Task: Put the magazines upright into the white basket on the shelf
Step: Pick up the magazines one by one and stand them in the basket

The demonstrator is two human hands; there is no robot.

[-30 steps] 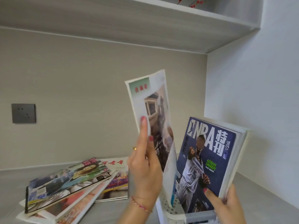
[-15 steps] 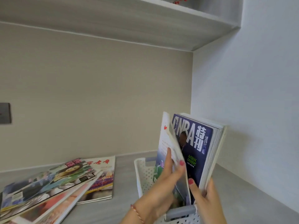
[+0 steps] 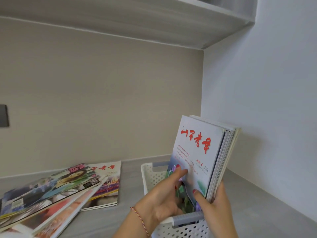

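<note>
A white perforated basket (image 3: 150,176) with grey handles stands on the grey shelf at the lower middle. Several magazines stand upright in it, leaning right; the front one is a pale magazine with red characters (image 3: 197,152). My right hand (image 3: 214,203) grips the lower edge of the upright stack, thumb on the front cover. My left hand (image 3: 164,194) reaches into the basket and its fingertips press on the front magazine's lower cover. A fanned pile of magazines (image 3: 56,191) lies flat on the shelf to the left.
A white side wall (image 3: 265,100) stands close behind the upright stack on the right. An upper shelf board (image 3: 154,19) runs overhead. A dark wall socket (image 3: 3,115) sits at the far left on the beige back wall.
My left hand has lowered the pale magazine from the air into the basket, where it now stands in front of the blue NBA magazine and covers it. The view shifted right.
</note>
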